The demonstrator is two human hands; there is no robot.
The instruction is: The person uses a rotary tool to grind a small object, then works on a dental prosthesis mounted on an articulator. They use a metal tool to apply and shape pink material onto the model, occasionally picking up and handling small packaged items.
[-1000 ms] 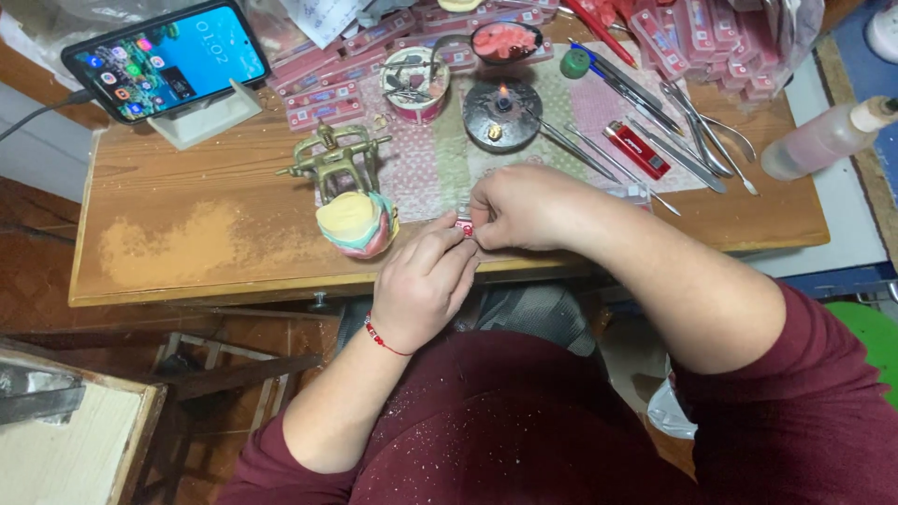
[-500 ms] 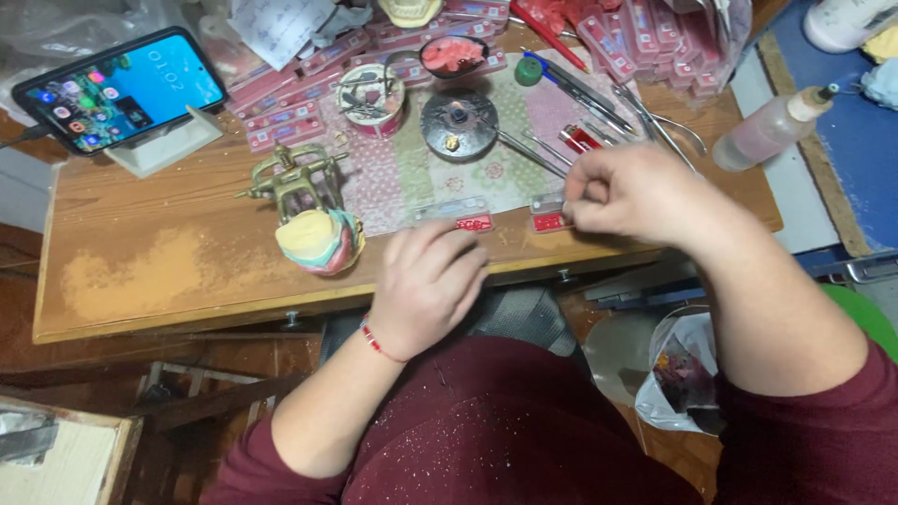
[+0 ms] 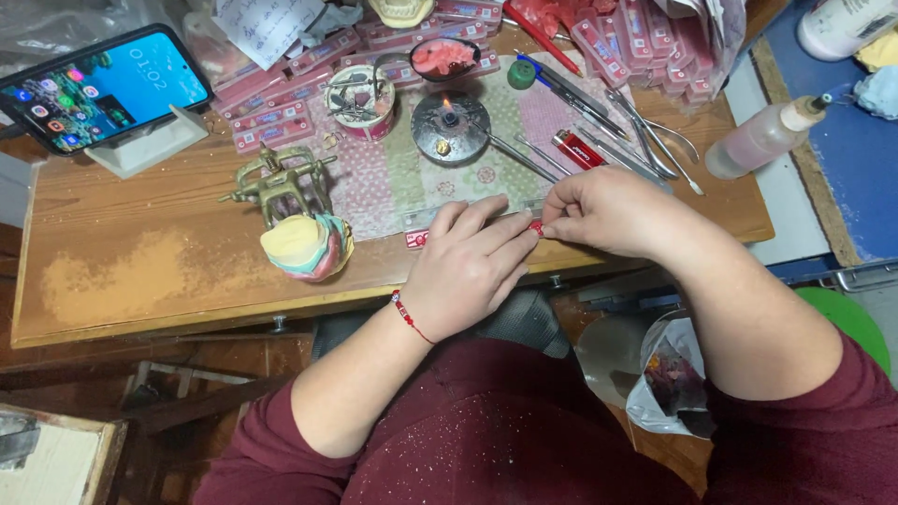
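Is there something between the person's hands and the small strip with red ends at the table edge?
Nothing visible. The left hand lies on the strip and the right hand pinches its red end with the fingertips.

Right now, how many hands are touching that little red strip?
2. The left hand lies flat over the red strip at the table edge; the right hand pinches its right end. Most of it is hidden.

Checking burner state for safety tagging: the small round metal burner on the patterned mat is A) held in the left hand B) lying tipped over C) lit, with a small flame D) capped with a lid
C: a small flame shows at the centre of the burner, which stands on the patterned mat, apart from both hands.
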